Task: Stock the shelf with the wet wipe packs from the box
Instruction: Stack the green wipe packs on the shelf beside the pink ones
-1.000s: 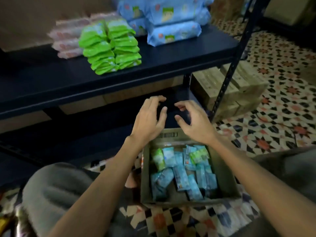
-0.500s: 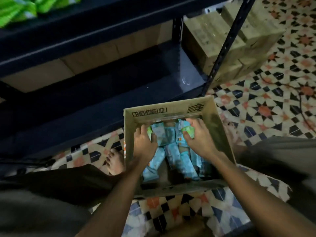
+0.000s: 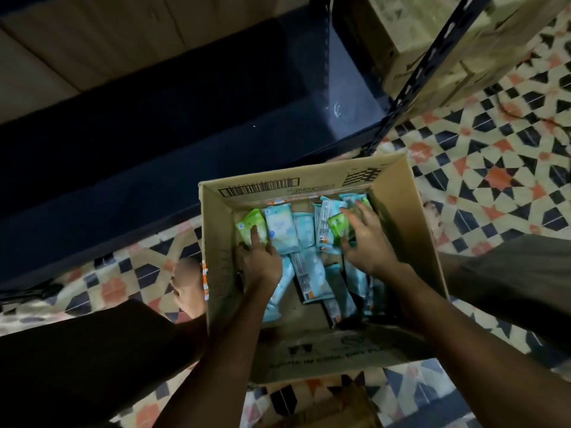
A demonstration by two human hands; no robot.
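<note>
An open cardboard box (image 3: pixel 214 242) stands on the floor in front of me and holds several small wet wipe packs, mostly light blue (image 3: pixel 279 228). My left hand (image 3: pixel 261 261) is inside at the left. Its index finger lies along a green pack (image 3: pixel 248 222) and its other fingers curl at that pack's left edge. On the right side of the box my right hand (image 3: pixel 367 242) is spread over the packs, with a second green pack (image 3: pixel 336 225) between its thumb and index finger. The dark lower shelf (image 3: pixel 185 143) lies just beyond the box.
A black perforated shelf post (image 3: pixel 417 75) rises at the box's far right corner, with stacked cardboard cartons (image 3: pixel 411 29) behind it. My bare foot (image 3: pixel 188 285) rests against the box's left wall. My knees flank the box on the patterned tiled floor (image 3: pixel 500 177).
Both hands came down from in front of the shelf into the box. My view has tilted down, so the upper shelf with its stacked packs is out of sight.
</note>
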